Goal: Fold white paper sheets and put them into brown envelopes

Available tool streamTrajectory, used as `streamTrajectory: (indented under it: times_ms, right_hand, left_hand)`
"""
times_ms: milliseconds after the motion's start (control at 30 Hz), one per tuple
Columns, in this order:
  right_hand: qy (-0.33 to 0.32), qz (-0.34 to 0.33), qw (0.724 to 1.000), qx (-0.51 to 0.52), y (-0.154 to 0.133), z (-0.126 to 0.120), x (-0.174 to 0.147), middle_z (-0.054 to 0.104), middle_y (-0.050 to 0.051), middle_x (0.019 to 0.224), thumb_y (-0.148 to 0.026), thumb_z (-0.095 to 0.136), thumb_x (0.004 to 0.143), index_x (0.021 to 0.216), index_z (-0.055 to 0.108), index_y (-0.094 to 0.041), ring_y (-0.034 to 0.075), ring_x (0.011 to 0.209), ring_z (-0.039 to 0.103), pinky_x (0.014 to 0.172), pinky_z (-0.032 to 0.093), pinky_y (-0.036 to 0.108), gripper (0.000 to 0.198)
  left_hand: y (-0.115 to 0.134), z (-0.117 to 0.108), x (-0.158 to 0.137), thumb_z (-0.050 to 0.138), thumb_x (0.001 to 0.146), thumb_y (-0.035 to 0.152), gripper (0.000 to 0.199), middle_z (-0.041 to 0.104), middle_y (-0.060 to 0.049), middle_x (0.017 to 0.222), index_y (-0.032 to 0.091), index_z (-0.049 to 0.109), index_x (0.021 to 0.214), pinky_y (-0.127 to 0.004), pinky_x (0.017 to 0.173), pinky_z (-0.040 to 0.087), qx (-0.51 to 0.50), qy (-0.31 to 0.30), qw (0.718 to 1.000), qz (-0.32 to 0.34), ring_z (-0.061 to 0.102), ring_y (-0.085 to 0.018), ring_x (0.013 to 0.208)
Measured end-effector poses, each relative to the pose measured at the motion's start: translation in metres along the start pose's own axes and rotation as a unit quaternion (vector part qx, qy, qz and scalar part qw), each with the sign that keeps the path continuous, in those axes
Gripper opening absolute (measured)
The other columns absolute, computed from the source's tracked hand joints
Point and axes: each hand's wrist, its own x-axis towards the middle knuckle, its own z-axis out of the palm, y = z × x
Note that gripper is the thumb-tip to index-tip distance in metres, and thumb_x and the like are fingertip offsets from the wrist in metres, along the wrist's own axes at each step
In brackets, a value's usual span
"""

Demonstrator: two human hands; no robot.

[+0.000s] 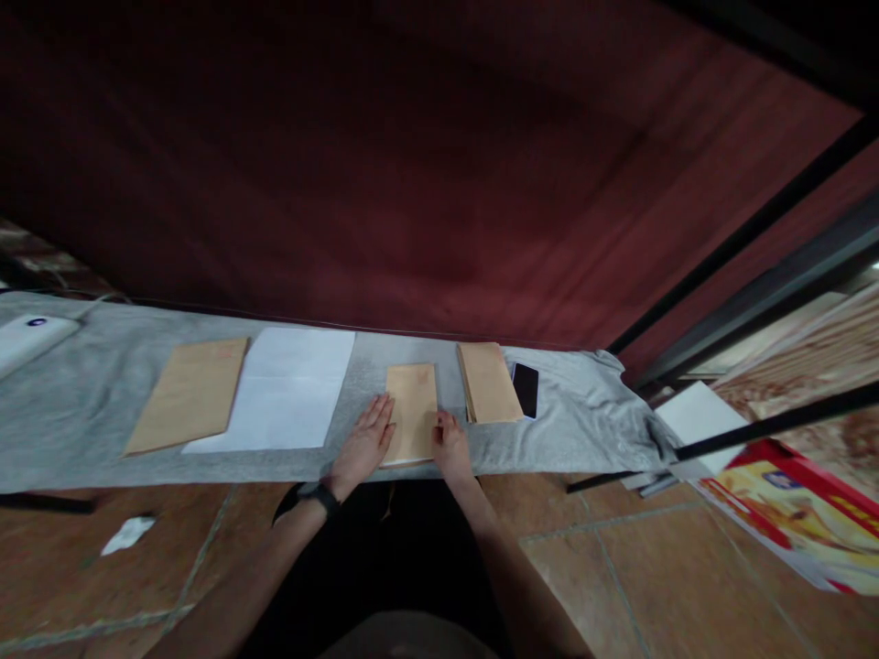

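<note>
A brown paper envelope (413, 412) lies upright before me on the grey cloth, a strip of white showing along its near edge. Flat across its left side rests my left hand (371, 430), fingers stretched out and close together; a dark band is on that wrist. My right hand (449, 443) is curled at the envelope's right edge, its fingertips closed on that edge. To the right is a stack of brown envelopes (491, 383). On the left, white paper sheets (292, 389) lie partly beside a larger brown envelope (189, 394).
A phone (526, 389) lies right of the stack. At the far left sits a white device (31, 340) with a cable. The cloth-covered table (569, 439) is narrow, backed by a dark red curtain (412, 183). Black metal bars (742, 215) and a red-yellow box (800, 513) are at right.
</note>
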Motion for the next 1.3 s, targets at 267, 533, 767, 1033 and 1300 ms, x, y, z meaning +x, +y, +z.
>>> streamTrajectory:
  times_ms: [267,533,767,1033,1300]
  right_hand:
    - [0.010,-0.011,1.000,-0.023,0.007,0.009,0.022,0.072,0.005,0.088,-0.001,0.050,0.081,0.103,0.065,-0.016,0.017,0.077,0.069,0.071,0.054,0.025,0.031]
    - [0.028,-0.021,0.997,-0.069,-0.001,0.014,0.022,0.070,0.008,0.091,-0.002,0.048,0.084,0.108,0.066,-0.016,0.020,0.079,0.067,0.077,0.054,0.030,0.033]
    - [-0.003,-0.136,0.975,-0.175,-0.005,-0.005,0.002,0.066,0.012,0.112,-0.006,0.051,0.090,0.119,0.066,-0.020,0.025,0.107,0.061,0.095,0.051,0.039,0.036]
    - [-0.092,-0.233,0.957,-0.145,0.001,-0.033,-0.028,0.062,0.008,0.138,-0.010,0.046,0.098,0.135,0.060,-0.021,0.020,0.128,0.055,0.110,0.045,0.038,0.041]
    - [-0.143,-0.231,0.956,-0.112,-0.002,-0.043,-0.028,0.067,0.005,0.132,-0.019,0.059,0.096,0.123,0.067,-0.025,0.021,0.125,0.059,0.110,0.044,0.040,0.029]
  left_hand:
    - [-0.008,0.014,0.052,0.029,0.101,0.042,0.058,0.045,-0.014,0.156,0.012,0.048,0.148,-0.048,0.121,0.029,0.071,-0.031,0.997,-0.003,0.034,-0.028,0.149]
    - [-0.004,0.014,0.050,0.027,0.102,0.043,0.058,0.044,-0.010,0.157,0.016,0.045,0.150,-0.047,0.122,0.026,0.072,-0.074,0.994,0.030,0.031,-0.027,0.150]
    - [0.013,-0.001,0.000,0.030,0.105,0.045,0.054,0.044,-0.005,0.157,0.022,0.043,0.152,-0.040,0.124,0.026,0.010,-0.104,0.988,0.112,0.036,-0.018,0.148]
    - [0.018,-0.018,-0.043,0.043,0.103,0.039,0.048,0.049,-0.006,0.154,0.023,0.048,0.148,-0.043,0.120,0.035,-0.020,-0.077,0.989,0.124,0.044,-0.020,0.143]
    - [0.030,-0.014,-0.045,0.046,0.101,0.037,0.038,0.061,-0.007,0.142,0.023,0.062,0.133,-0.046,0.115,0.043,-0.040,-0.010,0.996,0.076,0.054,-0.022,0.135]
